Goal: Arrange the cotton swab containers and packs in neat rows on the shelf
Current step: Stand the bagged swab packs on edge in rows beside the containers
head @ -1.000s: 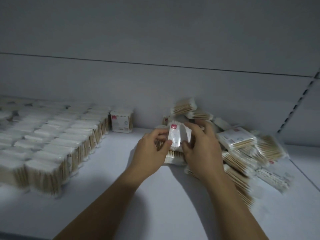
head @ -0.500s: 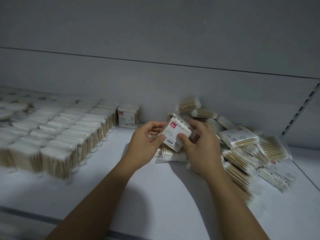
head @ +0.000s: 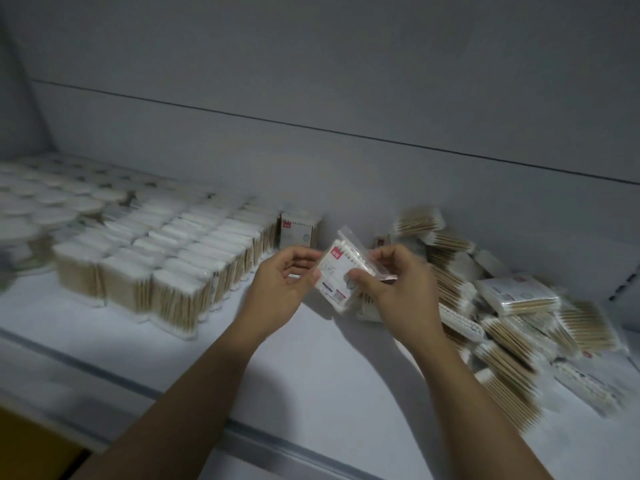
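1. Head view: the left hand (head: 280, 285) and the right hand (head: 398, 289) hold one pack (head: 337, 271) between them, above the shelf (head: 311, 375) and near its back wall (head: 311, 81).
2. The left hand's thumb and curled fingers pinch the pack's left edge.
3. The right hand grips the pack's right side, thumb on the front and fingers behind.
4. The pack is tilted, its red label towards the top.
5. To the left, packs stand upright in rows (head: 166, 258) that run to the back of the shelf.
6. One more pack (head: 299, 230) stands against the wall at the right end of the rows.
7. Further left stand blurred round containers (head: 41, 209).
8. To the right lies a loose pile (head: 502, 323) of packs, tumbled over one another at mixed angles.
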`<state>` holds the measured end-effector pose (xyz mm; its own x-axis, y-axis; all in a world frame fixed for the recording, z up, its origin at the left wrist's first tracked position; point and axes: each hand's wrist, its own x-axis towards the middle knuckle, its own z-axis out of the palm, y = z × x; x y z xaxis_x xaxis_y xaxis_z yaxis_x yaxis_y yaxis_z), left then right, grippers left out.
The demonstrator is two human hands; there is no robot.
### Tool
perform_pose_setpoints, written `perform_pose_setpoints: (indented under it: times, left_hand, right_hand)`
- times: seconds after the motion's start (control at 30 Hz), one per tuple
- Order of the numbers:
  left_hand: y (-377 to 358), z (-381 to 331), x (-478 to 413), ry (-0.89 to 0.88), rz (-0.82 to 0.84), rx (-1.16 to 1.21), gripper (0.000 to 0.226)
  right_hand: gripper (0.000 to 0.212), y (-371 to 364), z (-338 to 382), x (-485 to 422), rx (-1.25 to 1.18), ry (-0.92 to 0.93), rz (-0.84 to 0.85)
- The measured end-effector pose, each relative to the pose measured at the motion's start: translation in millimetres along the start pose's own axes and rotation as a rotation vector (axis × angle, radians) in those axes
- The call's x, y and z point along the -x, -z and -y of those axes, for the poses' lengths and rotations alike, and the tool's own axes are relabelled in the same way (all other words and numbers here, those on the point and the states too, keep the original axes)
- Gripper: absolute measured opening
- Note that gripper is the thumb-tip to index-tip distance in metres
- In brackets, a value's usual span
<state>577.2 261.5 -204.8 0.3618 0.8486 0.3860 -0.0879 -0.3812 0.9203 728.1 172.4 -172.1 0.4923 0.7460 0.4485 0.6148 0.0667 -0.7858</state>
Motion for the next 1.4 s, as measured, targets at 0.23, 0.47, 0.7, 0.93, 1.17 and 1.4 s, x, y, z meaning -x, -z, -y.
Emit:
perform_pose_setpoints:
  times: [0.23,0.47,0.7,0.93,1.17,1.4]
  left_hand:
    - [7.1,9.4,4.7,-0.056,-0.128,-0.315,0.011]
    - [15.8,25.7,3.9,-0.015,-0.087,-0.798,0.021]
    - [14.9,32.4,-15.3,0.037,0.046,-1.034,0.042]
    - [10.8,40.3,-23.3,0.053,0.033,-1.010,0.044]
    - [8.6,36.1,-21.7,-0.011,0.033,-0.973,0.036]
    - [-6.6,25.6,-12.7,-0.126,0.127,-0.915,0.033]
  right_hand:
    - [0.018,-5.6,11.6,-18.7,0.097,-0.011,0.002]
    - [0.020,-62.1,13.9,-68.2,0.395,0.117,0.104]
    - [0.015,-110.0,20.5,-109.2,0.586,0.158,0.289]
    - [0.018,-121.5,7.4,-116.4,0.771,0.275,0.331]
    - [0.054,-88.4,15.5,-99.0,0.794,0.247,0.457]
    - [0.037,5.6,6.6,-56.0,0.669,0.238,0.217]
